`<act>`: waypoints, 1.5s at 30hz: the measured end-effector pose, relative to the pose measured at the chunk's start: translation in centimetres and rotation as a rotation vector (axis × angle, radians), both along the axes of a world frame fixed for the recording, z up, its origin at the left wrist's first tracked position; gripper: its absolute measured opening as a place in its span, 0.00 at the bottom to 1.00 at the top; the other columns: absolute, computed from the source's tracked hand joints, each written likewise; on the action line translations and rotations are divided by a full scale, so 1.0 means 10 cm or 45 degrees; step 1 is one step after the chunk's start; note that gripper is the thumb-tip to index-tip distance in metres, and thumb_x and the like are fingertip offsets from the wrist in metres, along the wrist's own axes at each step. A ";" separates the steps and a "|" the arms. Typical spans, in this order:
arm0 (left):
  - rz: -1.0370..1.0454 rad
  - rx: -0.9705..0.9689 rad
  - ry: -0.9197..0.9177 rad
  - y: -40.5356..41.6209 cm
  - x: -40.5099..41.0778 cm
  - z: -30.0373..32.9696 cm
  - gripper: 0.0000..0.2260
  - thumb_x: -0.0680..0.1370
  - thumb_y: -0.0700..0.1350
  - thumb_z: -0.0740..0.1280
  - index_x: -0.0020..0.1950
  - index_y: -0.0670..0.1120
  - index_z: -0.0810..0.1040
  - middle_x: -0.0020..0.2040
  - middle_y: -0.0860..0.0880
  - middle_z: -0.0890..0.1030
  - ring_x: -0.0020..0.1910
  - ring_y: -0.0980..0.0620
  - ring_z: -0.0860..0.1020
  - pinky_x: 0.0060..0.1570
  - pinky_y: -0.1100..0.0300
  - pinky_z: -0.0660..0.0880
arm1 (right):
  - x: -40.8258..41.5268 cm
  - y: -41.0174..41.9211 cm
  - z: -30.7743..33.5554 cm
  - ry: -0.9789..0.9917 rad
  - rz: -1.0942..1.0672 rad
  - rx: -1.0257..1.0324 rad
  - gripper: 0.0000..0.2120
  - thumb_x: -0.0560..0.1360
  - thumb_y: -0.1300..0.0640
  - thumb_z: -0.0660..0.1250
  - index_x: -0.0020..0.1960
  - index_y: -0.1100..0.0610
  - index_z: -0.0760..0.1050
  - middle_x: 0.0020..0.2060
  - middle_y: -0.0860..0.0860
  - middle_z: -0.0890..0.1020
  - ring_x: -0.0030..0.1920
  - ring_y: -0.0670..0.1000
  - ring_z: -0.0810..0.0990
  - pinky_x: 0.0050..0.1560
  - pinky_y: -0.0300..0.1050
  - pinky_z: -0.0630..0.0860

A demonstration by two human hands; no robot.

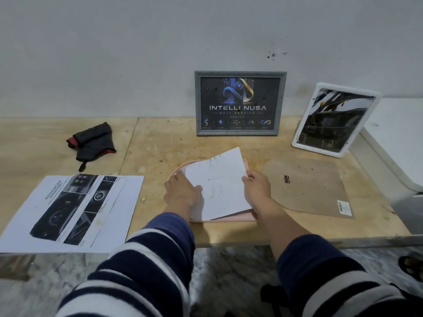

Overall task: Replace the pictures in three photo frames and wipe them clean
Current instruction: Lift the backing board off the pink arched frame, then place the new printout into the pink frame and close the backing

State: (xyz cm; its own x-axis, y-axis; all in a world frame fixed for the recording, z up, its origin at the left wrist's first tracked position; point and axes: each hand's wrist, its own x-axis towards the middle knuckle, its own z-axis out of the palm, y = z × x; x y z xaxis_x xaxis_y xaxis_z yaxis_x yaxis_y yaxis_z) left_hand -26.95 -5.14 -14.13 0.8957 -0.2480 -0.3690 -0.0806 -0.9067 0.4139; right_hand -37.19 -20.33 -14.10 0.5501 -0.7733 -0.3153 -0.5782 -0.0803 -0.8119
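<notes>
A pink photo frame (231, 218) lies flat on the wooden table (160, 145) in front of me. Over it I hold a white sheet (219, 184), blank side up and tilted. My left hand (182, 191) grips its left edge and my right hand (257, 186) pinches its right edge. A brown backing board (309, 186) with a small black clip lies to the right. A grey frame (239, 102) with a dark logo picture leans on the wall. A white frame (335, 120) leans at the right. A printed page (71, 211) lies at the left. A dark cloth (92, 143) sits at the back left.
A white surface (398, 143) adjoins the table on the right. The table's front edge runs just below my forearms, with the mottled floor (229, 271) beneath. A sandalled foot (412, 264) shows at the lower right.
</notes>
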 end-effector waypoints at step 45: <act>1.213 -0.762 -0.082 3.44 1.42 0.33 0.15 0.80 0.35 0.54 0.67 0.37 0.61 0.63 0.36 0.72 0.58 0.38 0.73 0.56 0.50 0.70 | 2.11 3.08 0.35 -0.067 0.380 0.597 0.19 0.77 0.65 0.59 0.67 0.55 0.70 0.34 0.54 0.77 0.25 0.48 0.73 0.25 0.38 0.66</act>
State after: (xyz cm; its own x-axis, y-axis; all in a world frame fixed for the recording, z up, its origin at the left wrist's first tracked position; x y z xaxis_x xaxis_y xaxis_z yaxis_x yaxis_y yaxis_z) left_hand -12.74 29.31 -10.84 0.8276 0.4252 -0.3664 0.5014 -0.2668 0.8230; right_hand -16.05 10.48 -10.57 0.7481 -0.3651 -0.5542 -0.5433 0.1428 -0.8273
